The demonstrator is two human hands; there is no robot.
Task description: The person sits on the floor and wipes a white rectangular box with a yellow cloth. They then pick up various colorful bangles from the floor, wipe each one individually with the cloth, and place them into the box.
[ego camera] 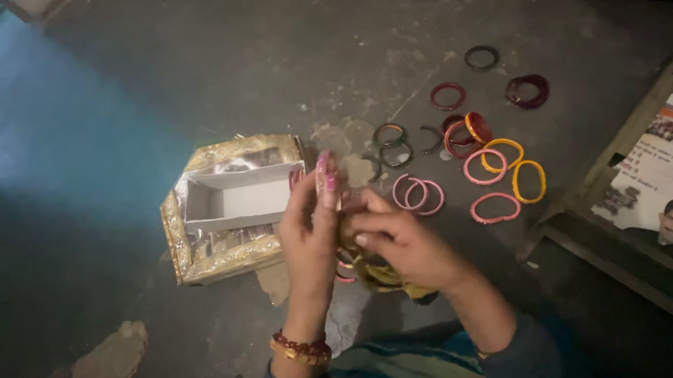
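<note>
Your left hand (310, 232) is raised over the middle of the floor (191, 58), fingers together and upright, pinching what looks like a small pink-edged piece at the fingertips; exactly what it is cannot be made out. Your right hand (401, 243) is curled against it, fingers closed on a yellowish bundle (379, 275) held low between both palms. Whether that bundle is cloth or wrapping is not clear.

Just beside your left hand lies the gold-bordered box lid (225, 264), flat, with the white inner tray (237, 198) lying in it, open and apparently empty. The loose bangles (497, 173), pink, yellow, red and dark, are scattered toward the right edge of the floor, beyond your right hand and apart from the tray. A pair of pink ones (417, 194) lies nearest your fingers.

Judgement: the step in hand is working an item free from, or into, the bundle. A next move would call for a steady pinch with the left while the right keeps the bundle from unfolding; the bangles look rigid and brittle, so handle them lightly.
</note>
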